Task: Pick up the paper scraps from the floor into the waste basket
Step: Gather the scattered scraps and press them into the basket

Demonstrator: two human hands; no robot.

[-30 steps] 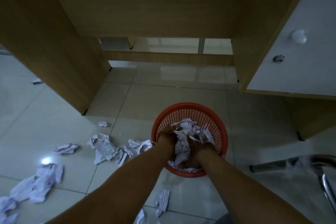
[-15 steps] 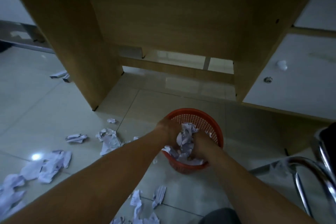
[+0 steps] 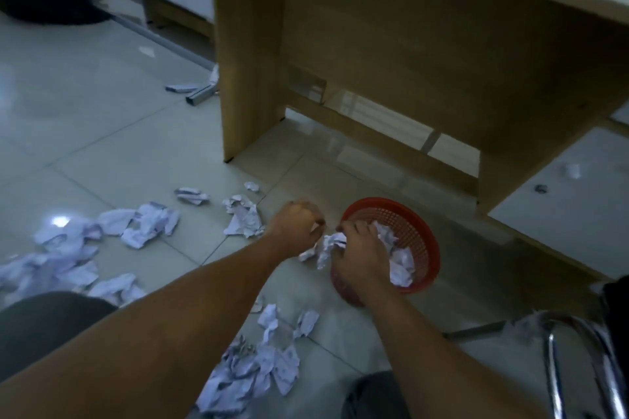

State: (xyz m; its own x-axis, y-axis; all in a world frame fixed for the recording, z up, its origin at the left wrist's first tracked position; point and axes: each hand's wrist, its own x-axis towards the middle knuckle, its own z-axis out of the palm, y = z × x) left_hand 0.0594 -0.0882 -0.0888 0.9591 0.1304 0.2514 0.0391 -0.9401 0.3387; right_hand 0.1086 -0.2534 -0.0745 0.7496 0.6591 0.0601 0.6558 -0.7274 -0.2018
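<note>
Now out of the round red plastic mesh waste basket (image 3: 417, 241), unlike before: left hand (image 3: 294, 219) curled shut beside its rim, right hand (image 3: 360, 248) over it, fingers pinching crumpled white paper scraps (image 3: 325, 248); more inside, more strewn left.

I see the red mesh waste basket (image 3: 417, 241) upright on the floor at my four o'clock, partly filled with crumpled white paper (image 3: 401, 264). More paper scraps (image 3: 243, 216) lie scattered from nine to six o'clock.
</note>
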